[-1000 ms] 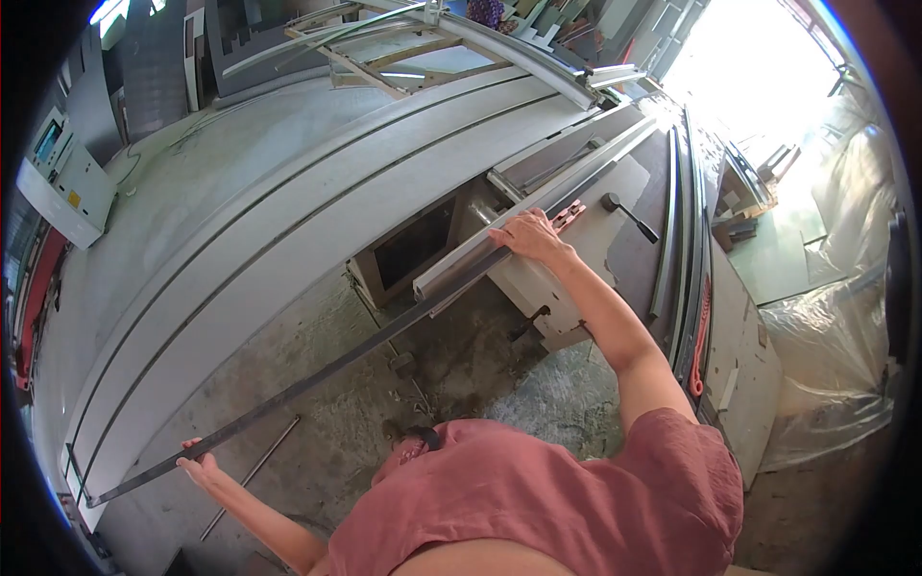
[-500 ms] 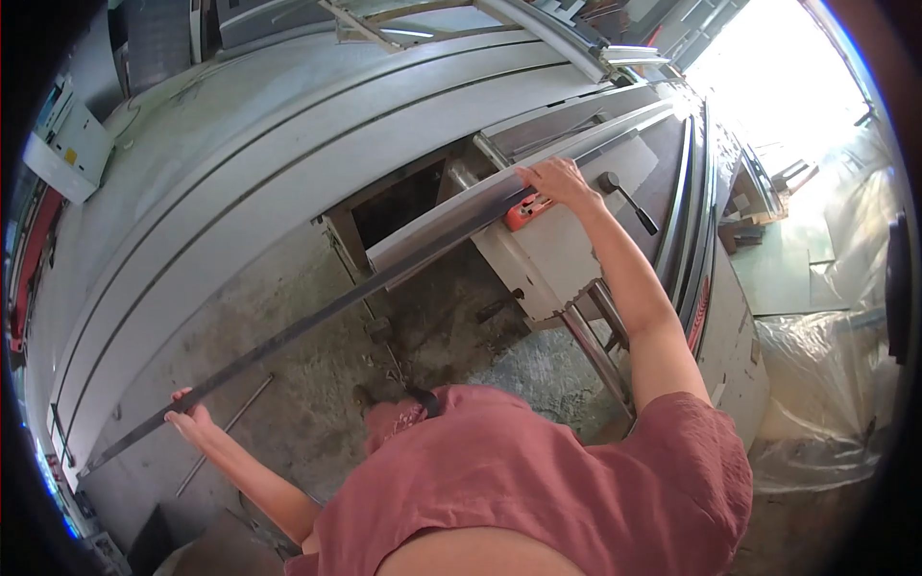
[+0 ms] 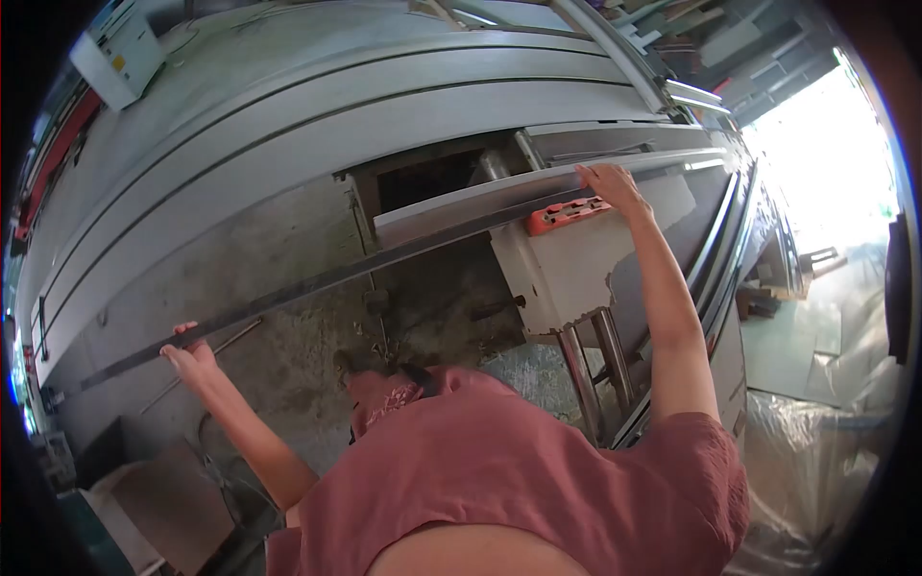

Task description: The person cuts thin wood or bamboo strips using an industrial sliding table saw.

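A long dark strip (image 3: 317, 280) runs slanting across the view from lower left to upper right. Near its left end my left hand (image 3: 190, 355) grips it, thumb and fingers round its edges. Over its right part lies my right hand (image 3: 612, 184), with its fingers bent over the strip and the pale metal rail (image 3: 461, 204) behind it. An orange-red tool with dark slots (image 3: 567, 215) rests on the light machine plate (image 3: 557, 269), just left of and below my right hand.
Behind the strip stretches a large grey table (image 3: 288, 144) with long grooves. Two metal bars (image 3: 594, 370) stand below the plate. Long dark profiles (image 3: 715, 252) lie at the right, near plastic sheeting (image 3: 807, 461). A thin rod (image 3: 235, 338) is near my left hand.
The view has shifted, and the strip now lies at a flatter slant. More of the orange-red tool shows beside my right hand. Both hands remain on the strip.
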Motion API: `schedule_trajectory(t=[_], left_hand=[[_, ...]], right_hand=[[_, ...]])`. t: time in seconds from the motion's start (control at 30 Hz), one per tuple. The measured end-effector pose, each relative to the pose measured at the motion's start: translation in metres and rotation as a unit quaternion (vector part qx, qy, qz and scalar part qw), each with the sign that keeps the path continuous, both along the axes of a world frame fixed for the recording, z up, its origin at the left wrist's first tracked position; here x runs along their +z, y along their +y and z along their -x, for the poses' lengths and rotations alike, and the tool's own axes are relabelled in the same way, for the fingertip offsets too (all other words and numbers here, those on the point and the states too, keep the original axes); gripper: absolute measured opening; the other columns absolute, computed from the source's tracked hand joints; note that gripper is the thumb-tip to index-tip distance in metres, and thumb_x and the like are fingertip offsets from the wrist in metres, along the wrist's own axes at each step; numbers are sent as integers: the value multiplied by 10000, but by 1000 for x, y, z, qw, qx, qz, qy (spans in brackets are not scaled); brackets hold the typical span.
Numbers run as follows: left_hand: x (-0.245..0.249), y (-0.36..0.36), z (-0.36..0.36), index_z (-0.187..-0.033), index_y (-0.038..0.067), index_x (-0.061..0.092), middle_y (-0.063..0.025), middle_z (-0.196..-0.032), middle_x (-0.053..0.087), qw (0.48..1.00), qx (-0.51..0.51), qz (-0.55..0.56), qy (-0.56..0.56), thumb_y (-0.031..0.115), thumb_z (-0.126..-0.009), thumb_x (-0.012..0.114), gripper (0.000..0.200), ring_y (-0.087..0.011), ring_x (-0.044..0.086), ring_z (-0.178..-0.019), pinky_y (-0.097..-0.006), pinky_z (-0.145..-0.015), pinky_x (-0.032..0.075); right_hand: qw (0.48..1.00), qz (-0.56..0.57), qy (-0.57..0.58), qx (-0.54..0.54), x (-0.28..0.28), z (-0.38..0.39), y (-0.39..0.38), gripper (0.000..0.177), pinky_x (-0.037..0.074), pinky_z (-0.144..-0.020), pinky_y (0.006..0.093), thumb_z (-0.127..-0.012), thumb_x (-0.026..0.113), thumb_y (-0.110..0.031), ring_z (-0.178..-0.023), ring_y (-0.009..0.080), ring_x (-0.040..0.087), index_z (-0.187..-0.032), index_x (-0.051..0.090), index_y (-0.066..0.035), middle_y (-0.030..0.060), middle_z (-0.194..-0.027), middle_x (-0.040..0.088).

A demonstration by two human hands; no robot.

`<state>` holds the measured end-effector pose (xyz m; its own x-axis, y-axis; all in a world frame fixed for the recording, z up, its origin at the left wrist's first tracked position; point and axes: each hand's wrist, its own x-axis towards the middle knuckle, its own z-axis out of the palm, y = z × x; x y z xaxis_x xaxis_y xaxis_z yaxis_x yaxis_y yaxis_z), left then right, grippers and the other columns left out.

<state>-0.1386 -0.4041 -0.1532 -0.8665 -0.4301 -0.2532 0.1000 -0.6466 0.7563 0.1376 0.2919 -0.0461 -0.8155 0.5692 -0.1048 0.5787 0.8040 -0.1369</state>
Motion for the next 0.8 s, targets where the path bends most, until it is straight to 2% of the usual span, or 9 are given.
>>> schedule_trajectory(t=[0.13, 0.2, 0.27, 0.33, 0.53, 0.6, 0.63, 0.7, 0.8], left_hand=[[-7, 9, -2, -968, -28, 405, -154, -797, 510, 999, 8, -37, -4, 458, -993, 145, 551, -290, 513, -733, -440, -721, 488], [-5, 15, -9, -960, -22, 403, -150, -816, 508, 999, -31, -9, 26, 443, -998, 174, 520, -283, 514, -727, -443, -702, 488], [13, 30, -15, -1005, -2, 361, -153, -829, 503, 999, -2, -38, 28, 396, -1008, 201, 429, -267, 518, -715, -415, -678, 498], [26, 39, -20, -1025, 7, 342, -153, -831, 502, 999, 12, -37, 26, 379, -1011, 203, 397, -261, 520, -713, -405, -671, 502], [27, 49, -25, -1022, 16, 320, -139, -822, 485, 999, 32, -22, -4, 374, -1012, 172, 388, -247, 520, -708, -384, -645, 506], [-3, 23, -11, -992, 19, 352, -130, -813, 479, 981, -15, -191, 18, 383, -1004, 217, 389, -244, 506, -687, -385, -642, 500], [10, 37, -19, -974, 28, 380, -122, -791, 476, 986, -17, -163, 38, 371, -982, 282, 357, -247, 495, -672, -402, -643, 492], [6, 42, -14, -1010, 27, 379, -135, -770, 485, 991, 19, -133, 26, 329, -981, 268, 324, -263, 509, -674, -437, -655, 481], [26, 55, -28, -1099, 23, 351, -167, -844, 522, 993, 3, -112, 33, 472, -984, 275, 470, -292, 530, -712, -513, -716, 481]], right_hand=[[993, -67, 73, 64, 14, 30, -42, 337, 460, -772, 415, -908, 487, -384, -876, 330, 602, -937, 678, -107, 125, -864, 645], [971, 8, 183, 151, 21, 52, -104, 274, 463, -765, 418, -906, 510, -323, -878, 324, 592, -957, 662, -101, 116, -885, 618], [942, 88, 211, 244, 20, 62, -168, 240, 465, -760, 414, -889, 548, -313, -890, 308, 586, -943, 654, -103, 107, -891, 600], [928, 81, 222, 289, 4, 68, -211, 243, 465, -753, 409, -859, 598, -330, -890, 296, 582, -926, 646, -102, 92, -892, 598], [921, 24, 276, 273, -39, 66, -249, 259, 408, -848, 394, -784, 684, -294, -938, 277, 561, -952, 626, -106, 65, -905, 603], [924, 13, 276, 264, -39, 65, -249, 261, 411, -838, 392, -774, 690, -286, -930, 279, 562, -953, 627, -106, 65, -901, 603], [926, 8, 276, 258, -42, 69, -252, 264, 414, -827, 391, -764, 695, -277, -921, 280, 564, -955, 628, -107, 65, -896, 603], [922, -4, 275, 273, -44, 74, -253, 267, 411, -825, 390, -756, 697, -269, -909, 279, 565, -953, 626, -102, 70, -886, 601], [915, 6, 284, 286, -46, 74, -255, 261, 402, -815, 393, -750, 702, -275, -882, 268, 562, -944, 630, -115, 55, -863, 596]])
